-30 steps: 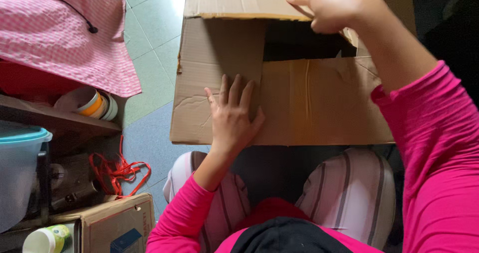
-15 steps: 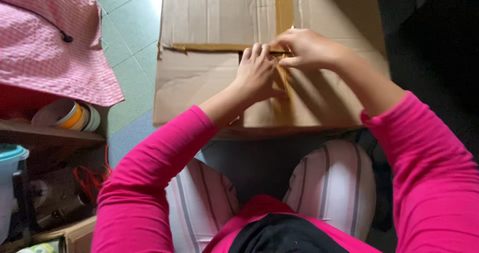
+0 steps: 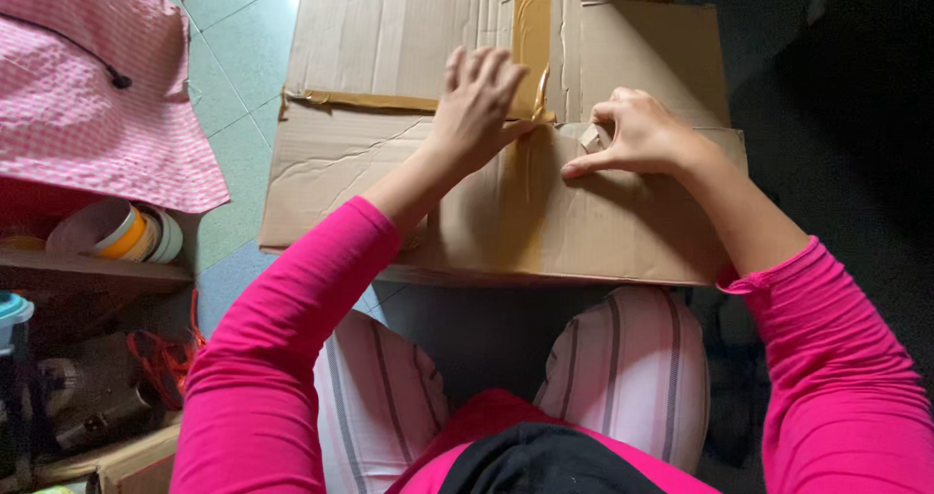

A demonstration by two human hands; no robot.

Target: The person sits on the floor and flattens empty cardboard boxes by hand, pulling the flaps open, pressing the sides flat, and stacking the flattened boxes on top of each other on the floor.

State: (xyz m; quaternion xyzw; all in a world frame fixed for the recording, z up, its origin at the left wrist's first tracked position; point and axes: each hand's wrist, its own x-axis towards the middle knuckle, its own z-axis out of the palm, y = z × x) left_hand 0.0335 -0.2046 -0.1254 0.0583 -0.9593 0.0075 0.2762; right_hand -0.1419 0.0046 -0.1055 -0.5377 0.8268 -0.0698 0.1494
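The right hand (image 3: 637,134) pinches a small pale tan bit (image 3: 591,138) between thumb and curled fingers, and its pointing finger lies flat on the big brown cardboard box (image 3: 389,178). What the bit is cannot be told. The left hand (image 3: 477,105) is spread open with fingers apart, pressing flat on the box just left of the right hand. It lies by the shiny brown tape strip (image 3: 531,46) that runs from near to far down the middle of the closed flaps. The box sits on the floor, just past the person's knees in striped pink trousers (image 3: 623,358). Far left lies a pink checked cloth (image 3: 88,95). Under it, a yellow and white round tub (image 3: 122,231) lies on a dark wooden shelf (image 3: 88,275).
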